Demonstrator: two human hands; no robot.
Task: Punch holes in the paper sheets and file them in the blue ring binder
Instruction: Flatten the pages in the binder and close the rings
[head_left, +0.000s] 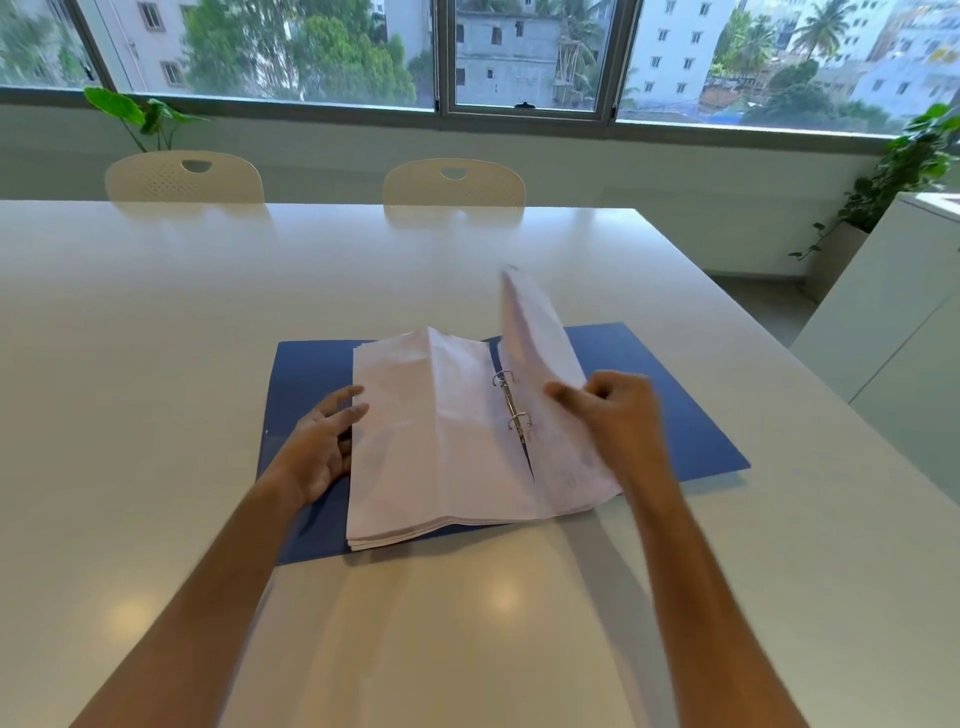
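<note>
Handling these paper sheets (447, 431) calls for a light touch, as you can judge from how they lie: thin, limp pages with a crease running down the left stack, light enough to lift with two fingertips and soft enough to tear at the punched holes if you drag them against the metal rings (511, 405). Take hold of a page at its free outer edge or lower corner, well away from the rings, and let it swing over them rather than pulling it flat. The sheets sit threaded on the two rings of the blue ring binder (670, 415), which lies open and flat near the middle of the white table (208, 322), one cover spread to each side. Most pages rest in a stack on the left cover; a smaller bundle stands up on the right, blurred in mid-turn. Your right hand (618, 410) is curled close against that raised bundle just beside the rings, fingers bent in on the page edges, though the blur hides exactly how many sheets it grips. Your left hand (322, 447) lies spread and empty on the left cover, fingertips touching the outer edge of the flat stack. No hole punch is in view.
</note>
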